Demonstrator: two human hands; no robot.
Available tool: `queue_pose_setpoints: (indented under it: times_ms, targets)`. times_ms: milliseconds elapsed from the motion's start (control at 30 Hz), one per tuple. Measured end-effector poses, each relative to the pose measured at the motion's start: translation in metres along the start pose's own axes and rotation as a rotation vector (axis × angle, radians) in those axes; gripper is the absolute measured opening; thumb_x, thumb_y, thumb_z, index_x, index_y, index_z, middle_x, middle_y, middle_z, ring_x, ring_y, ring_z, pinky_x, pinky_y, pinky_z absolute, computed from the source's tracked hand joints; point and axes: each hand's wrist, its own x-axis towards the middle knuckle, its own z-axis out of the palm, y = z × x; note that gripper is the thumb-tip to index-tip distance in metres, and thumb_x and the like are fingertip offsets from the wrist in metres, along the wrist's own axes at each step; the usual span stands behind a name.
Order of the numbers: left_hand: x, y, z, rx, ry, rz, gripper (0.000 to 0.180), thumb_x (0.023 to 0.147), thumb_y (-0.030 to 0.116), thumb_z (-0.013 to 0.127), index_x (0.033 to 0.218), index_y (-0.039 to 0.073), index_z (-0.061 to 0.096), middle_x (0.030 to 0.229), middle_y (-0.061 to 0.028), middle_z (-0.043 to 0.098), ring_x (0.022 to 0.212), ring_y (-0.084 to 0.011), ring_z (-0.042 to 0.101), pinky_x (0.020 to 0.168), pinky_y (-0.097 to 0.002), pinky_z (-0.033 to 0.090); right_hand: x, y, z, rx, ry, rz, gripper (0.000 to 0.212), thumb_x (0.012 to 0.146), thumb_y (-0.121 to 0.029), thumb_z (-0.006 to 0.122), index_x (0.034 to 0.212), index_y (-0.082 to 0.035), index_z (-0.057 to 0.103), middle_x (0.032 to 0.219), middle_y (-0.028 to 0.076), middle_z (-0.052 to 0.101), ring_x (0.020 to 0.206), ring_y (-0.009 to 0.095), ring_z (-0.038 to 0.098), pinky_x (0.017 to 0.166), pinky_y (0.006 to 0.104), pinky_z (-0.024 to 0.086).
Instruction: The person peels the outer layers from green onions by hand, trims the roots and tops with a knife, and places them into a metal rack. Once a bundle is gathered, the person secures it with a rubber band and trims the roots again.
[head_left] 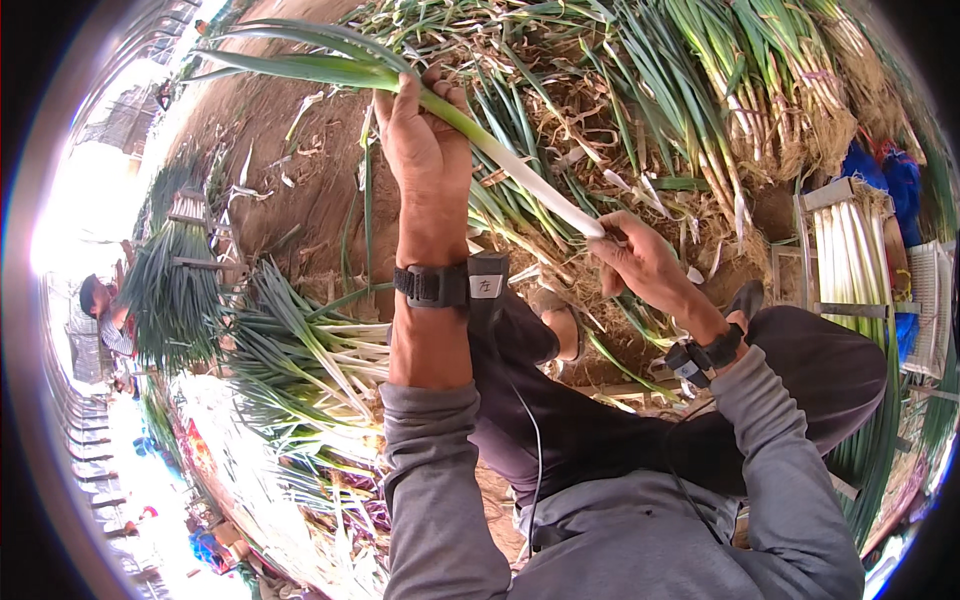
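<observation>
A long green onion (520, 170) stretches aslant between my two hands, its green leaves at the upper left and its bare white stem toward the right. My left hand (425, 150) is closed around it where the leaves meet the stem. At the white root end, my right hand (645, 262) pinches the tip between thumb and fingers. Beneath and beyond the hands lies a loose heap of green onions (510, 215), mixed with dry peelings and leaf scraps. Black straps with small devices sit on both wrists.
Unpeeled green onions with roots (770, 90) lie at the upper right. White stems fill a wooden rack (812, 197) on the right. More green onions (290, 370) are piled at my left, near a bundled rack (175, 290). Another person (95, 298) is at the far left.
</observation>
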Motion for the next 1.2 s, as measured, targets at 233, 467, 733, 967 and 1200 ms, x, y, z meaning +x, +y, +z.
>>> queue_pose_setpoints:
  times_ms: [233,467,733,967,1200]
  targets:
    - [-0.011,0.010,0.016,0.133,0.303,0.130,0.057,0.100,0.020,0.061,0.152,0.014,0.036,0.097,-0.0057,0.065,0.080,-0.0130,0.059,0.068,-0.0279,0.049,-0.013,0.114,-0.073,-0.562,0.140,0.309,0.032,0.094,-0.011,0.063,0.125,-0.003,0.062,0.096,0.020,0.070,0.078,0.029,0.070,0.067,0.0404,0.053]
    - [-0.020,-0.010,0.028,0.064,0.089,0.228,0.050,0.100,0.021,0.062,0.144,0.015,0.040,0.087,-0.0035,0.064,0.071,-0.0112,0.058,0.062,-0.0274,0.051,0.015,-0.007,-0.014,-0.724,0.269,-0.388,0.042,0.098,-0.020,0.065,0.135,-0.002,0.057,0.120,0.019,0.065,0.084,0.025,0.072,0.070,0.0358,0.055]
    - [-0.003,0.010,-0.021,0.447,0.175,0.187,0.028,0.099,0.034,0.062,0.108,0.008,0.057,0.089,-0.0073,0.063,0.077,-0.0213,0.060,0.067,-0.0383,0.050,0.024,-0.009,0.020,-0.892,0.352,-0.361,0.026,0.094,-0.023,0.070,0.115,-0.007,0.068,0.088,0.015,0.070,0.074,0.028,0.068,0.063,0.0388,0.051]
    - [-0.009,-0.003,-0.010,-0.073,0.047,0.106,0.032,0.098,0.007,0.061,0.127,0.001,0.050,0.107,-0.0139,0.066,0.105,-0.0257,0.066,0.098,-0.0403,0.054,0.023,0.071,-0.066,-0.178,0.300,0.230,0.040,0.097,-0.023,0.067,0.128,0.001,0.062,0.087,0.007,0.068,0.070,0.014,0.066,0.057,0.0260,0.052]
    - [-0.040,-0.065,0.037,0.037,0.051,-0.364,0.028,0.098,0.012,0.064,0.121,-0.001,0.055,0.111,-0.0113,0.066,0.108,-0.0213,0.064,0.103,-0.0339,0.051,0.050,-0.011,-0.017,0.768,0.141,-0.457,0.047,0.097,-0.022,0.068,0.136,-0.001,0.052,0.117,0.009,0.065,0.098,0.016,0.067,0.079,0.0295,0.058]
